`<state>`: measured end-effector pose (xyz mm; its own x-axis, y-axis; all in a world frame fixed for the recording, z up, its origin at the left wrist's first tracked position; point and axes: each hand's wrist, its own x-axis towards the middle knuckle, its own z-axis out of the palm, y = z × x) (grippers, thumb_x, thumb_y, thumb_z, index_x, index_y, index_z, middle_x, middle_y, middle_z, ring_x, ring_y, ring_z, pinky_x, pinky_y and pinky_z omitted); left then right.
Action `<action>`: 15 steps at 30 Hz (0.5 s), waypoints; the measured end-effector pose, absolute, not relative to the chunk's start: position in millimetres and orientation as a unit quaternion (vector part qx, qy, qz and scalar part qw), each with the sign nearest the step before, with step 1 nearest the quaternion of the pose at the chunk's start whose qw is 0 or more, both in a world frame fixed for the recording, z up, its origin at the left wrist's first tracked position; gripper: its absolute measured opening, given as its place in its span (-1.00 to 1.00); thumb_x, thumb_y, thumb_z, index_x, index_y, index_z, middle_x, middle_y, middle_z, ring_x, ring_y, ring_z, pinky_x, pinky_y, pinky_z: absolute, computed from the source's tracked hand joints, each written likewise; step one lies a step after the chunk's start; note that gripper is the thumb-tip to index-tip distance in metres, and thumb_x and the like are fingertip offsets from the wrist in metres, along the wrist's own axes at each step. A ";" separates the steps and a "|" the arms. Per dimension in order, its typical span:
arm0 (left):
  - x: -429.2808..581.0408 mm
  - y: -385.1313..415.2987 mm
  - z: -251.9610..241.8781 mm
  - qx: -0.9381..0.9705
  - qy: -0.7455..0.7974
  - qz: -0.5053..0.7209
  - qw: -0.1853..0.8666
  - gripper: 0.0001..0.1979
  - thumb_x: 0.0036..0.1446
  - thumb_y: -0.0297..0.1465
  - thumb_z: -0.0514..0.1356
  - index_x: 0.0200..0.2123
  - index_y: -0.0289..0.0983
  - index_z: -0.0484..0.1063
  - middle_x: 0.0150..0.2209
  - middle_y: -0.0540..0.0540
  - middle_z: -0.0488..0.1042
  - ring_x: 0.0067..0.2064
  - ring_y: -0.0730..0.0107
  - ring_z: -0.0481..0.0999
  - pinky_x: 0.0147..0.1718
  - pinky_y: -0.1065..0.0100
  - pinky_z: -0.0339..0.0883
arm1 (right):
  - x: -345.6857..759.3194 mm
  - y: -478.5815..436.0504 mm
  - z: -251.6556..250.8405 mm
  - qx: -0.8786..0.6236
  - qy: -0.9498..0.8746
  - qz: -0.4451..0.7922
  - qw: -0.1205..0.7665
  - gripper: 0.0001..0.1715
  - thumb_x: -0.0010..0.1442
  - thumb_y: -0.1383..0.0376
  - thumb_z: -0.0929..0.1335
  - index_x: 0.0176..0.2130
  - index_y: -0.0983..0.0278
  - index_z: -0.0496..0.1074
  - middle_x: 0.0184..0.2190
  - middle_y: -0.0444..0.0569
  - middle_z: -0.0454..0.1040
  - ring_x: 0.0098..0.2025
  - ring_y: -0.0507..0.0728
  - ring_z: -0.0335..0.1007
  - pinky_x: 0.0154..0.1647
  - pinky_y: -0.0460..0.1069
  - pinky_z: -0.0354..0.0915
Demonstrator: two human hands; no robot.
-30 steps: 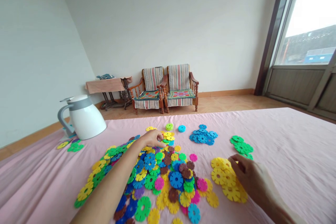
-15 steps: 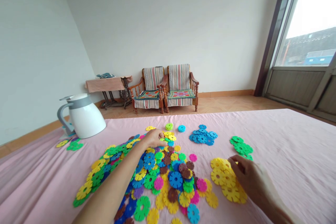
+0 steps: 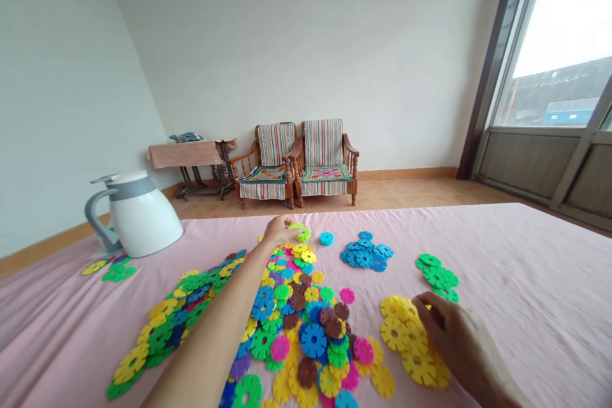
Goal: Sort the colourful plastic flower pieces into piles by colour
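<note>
My left hand (image 3: 278,231) reaches to the far side of the pile and pinches a lime-green notched plastic disc (image 3: 296,226). Just under it lies a small stack of lime-green discs (image 3: 303,236). Beside these sits a light blue disc stack (image 3: 326,239). At the right, my right hand (image 3: 447,322) is closed, its fingertips at the edge of the yellow disc pile (image 3: 404,335); whether it grips anything is hidden. The large mixed pile of discs (image 3: 313,340) spreads below and beside my left forearm, which covers part of it.
A blue disc group (image 3: 366,252) and a green disc group (image 3: 437,275) lie on the pink tablecloth (image 3: 526,268). A white jug (image 3: 146,213) stands at the left, near a few green and yellow discs (image 3: 118,272). Two wooden armchairs (image 3: 327,172) stand beyond the table.
My left hand has moved up and away from the mixed pile to the lime-green stack, now with a lime-green disc in its fingers. My right hand stays by the yellow pile.
</note>
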<state>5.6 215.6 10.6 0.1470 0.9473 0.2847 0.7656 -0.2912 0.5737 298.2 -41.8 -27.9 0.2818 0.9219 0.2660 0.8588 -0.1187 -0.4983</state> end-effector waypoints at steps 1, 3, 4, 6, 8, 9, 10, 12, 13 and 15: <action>9.1 219.6 7.1 0.736 0.583 0.312 0.145 -0.74 -0.16 -0.29 0.32 -0.36 -0.27 0.44 -0.31 -0.06 0.53 -0.27 0.33 0.50 -0.33 0.43 0.31 | 297.8 -42.0 -27.2 -0.746 -0.596 0.057 0.290 -0.59 0.23 0.11 0.12 -0.44 0.19 0.40 -0.67 -0.18 0.34 -0.57 0.06 0.29 -0.54 -0.09 0.07; 14.1 225.4 1.3 0.729 0.591 0.316 0.142 -0.75 -0.17 -0.31 0.34 -0.38 -0.27 0.43 -0.31 -0.05 0.53 -0.28 0.33 0.50 -0.34 0.43 0.30 | 296.9 -42.5 -25.6 -0.747 -0.596 0.063 0.290 -0.59 0.23 0.10 0.12 -0.44 0.19 0.40 -0.67 -0.18 0.34 -0.58 0.06 0.28 -0.54 -0.09 0.06; 15.9 227.3 -1.1 0.728 0.592 0.315 0.142 -0.75 -0.19 -0.32 0.35 -0.40 -0.27 0.43 -0.32 -0.04 0.53 -0.29 0.34 0.50 -0.35 0.44 0.30 | 296.5 -42.8 -25.0 -0.747 -0.595 0.065 0.290 -0.59 0.23 0.10 0.12 -0.44 0.19 0.40 -0.67 -0.18 0.34 -0.58 0.06 0.28 -0.54 -0.09 0.06; 18.6 229.3 -4.8 0.729 0.593 0.310 0.145 -0.76 -0.20 -0.34 0.36 -0.43 -0.27 0.42 -0.35 -0.02 0.53 -0.30 0.35 0.50 -0.36 0.45 0.30 | 295.7 -43.2 -24.6 -0.745 -0.596 0.069 0.292 -0.58 0.22 0.10 0.13 -0.44 0.19 0.40 -0.67 -0.18 0.35 -0.58 0.06 0.27 -0.54 -0.09 0.06; 20.6 229.7 -7.9 0.732 0.592 0.303 0.147 -0.77 -0.21 -0.35 0.36 -0.45 -0.27 0.42 -0.39 0.00 0.52 -0.33 0.37 0.49 -0.39 0.45 0.29 | 295.1 -43.7 -25.1 -0.742 -0.597 0.070 0.297 -0.58 0.22 0.09 0.13 -0.45 0.19 0.40 -0.67 -0.18 0.35 -0.59 0.06 0.27 -0.55 -0.09 0.06; 21.4 229.6 -9.3 0.734 0.591 0.300 0.148 -0.78 -0.21 -0.35 0.36 -0.45 -0.27 0.42 -0.40 0.01 0.52 -0.34 0.37 0.49 -0.40 0.46 0.28 | 294.8 -43.9 -25.4 -0.740 -0.598 0.069 0.299 -0.58 0.22 0.09 0.13 -0.45 0.19 0.40 -0.67 -0.18 0.35 -0.59 0.06 0.27 -0.55 -0.09 0.05; 22.0 229.6 -10.7 0.736 0.590 0.297 0.148 -0.79 -0.21 -0.36 0.36 -0.45 -0.27 0.42 -0.41 0.01 0.52 -0.34 0.38 0.49 -0.41 0.46 0.28 | 294.6 -44.1 -25.8 -0.739 -0.598 0.068 0.301 -0.58 0.22 0.08 0.13 -0.45 0.19 0.40 -0.68 -0.18 0.35 -0.60 0.06 0.26 -0.56 -0.09 0.05; 22.8 229.8 -13.3 0.741 0.586 0.292 0.149 -0.79 -0.21 -0.37 0.35 -0.45 -0.26 0.43 -0.42 0.02 0.52 -0.35 0.39 0.49 -0.41 0.47 0.28 | 294.3 -44.4 -26.4 -0.738 -0.598 0.064 0.306 -0.58 0.22 0.07 0.14 -0.46 0.19 0.40 -0.69 -0.18 0.35 -0.61 0.06 0.25 -0.57 -0.09 0.04; 23.0 230.2 -14.5 0.743 0.585 0.291 0.149 -0.79 -0.21 -0.37 0.35 -0.44 -0.26 0.43 -0.42 0.02 0.52 -0.35 0.39 0.50 -0.41 0.47 0.28 | 294.2 -44.5 -26.5 -0.737 -0.598 0.062 0.308 -0.58 0.22 0.07 0.14 -0.46 0.19 0.40 -0.69 -0.18 0.35 -0.61 0.06 0.25 -0.57 -0.09 0.04; 23.3 231.1 -16.8 0.746 0.583 0.287 0.148 -0.78 -0.20 -0.37 0.35 -0.42 -0.26 0.43 -0.40 0.01 0.53 -0.35 0.39 0.50 -0.40 0.47 0.29 | 294.1 -44.5 -26.6 -0.735 -0.600 0.060 0.310 -0.58 0.22 0.08 0.14 -0.47 0.19 0.39 -0.69 -0.18 0.35 -0.61 0.06 0.24 -0.57 -0.09 0.03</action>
<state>23.3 231.1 -16.8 0.1557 0.9543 0.2552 0.7844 -0.2764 0.5553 294.1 -44.5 -26.6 0.2729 0.9195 0.2829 0.8446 -0.0882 -0.5281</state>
